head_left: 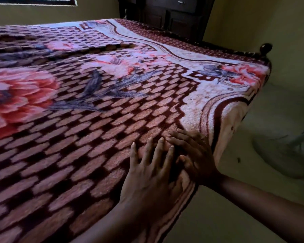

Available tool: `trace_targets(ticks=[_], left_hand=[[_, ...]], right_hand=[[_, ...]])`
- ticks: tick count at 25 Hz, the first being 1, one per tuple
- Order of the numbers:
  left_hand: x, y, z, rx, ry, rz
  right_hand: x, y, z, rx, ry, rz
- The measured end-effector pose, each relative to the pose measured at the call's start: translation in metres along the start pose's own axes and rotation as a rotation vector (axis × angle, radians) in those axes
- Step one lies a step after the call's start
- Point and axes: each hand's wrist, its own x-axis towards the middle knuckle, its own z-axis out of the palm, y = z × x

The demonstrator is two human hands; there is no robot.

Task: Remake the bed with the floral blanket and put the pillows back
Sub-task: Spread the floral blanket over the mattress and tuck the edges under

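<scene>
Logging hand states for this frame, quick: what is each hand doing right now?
Left hand: open, fingers spread flat on the floral blanket.
Right hand: open, flat on the blanket near its edge.

window (33, 0): top left, dark frame, daylight behind it
cabinet (167, 13): dark wood, at the back, drawers with small handles
floor (253, 199): pale, on the right
round thing (284, 155): on the floor, too blurry to tell

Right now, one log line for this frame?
plush red-and-pink floral blanket: spread flat | left hand: flat on it | right hand: flat alongside, near side edge | pillows: not in view
</scene>
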Motion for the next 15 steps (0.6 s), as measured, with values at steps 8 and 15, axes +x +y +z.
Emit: trace_targets(ticks=[8, 15], left_hand=[[-0.005, -0.01, 0.004, -0.043, -0.085, 0.04], [-0.003, -0.008, 0.006, 0.028, -0.088, 0.048]], right_hand=[[-0.005, -0.004, 0.008, -0.093, -0.064, 0.023], [-0.016, 0.005, 0.02, -0.059, 0.066, -0.014]])
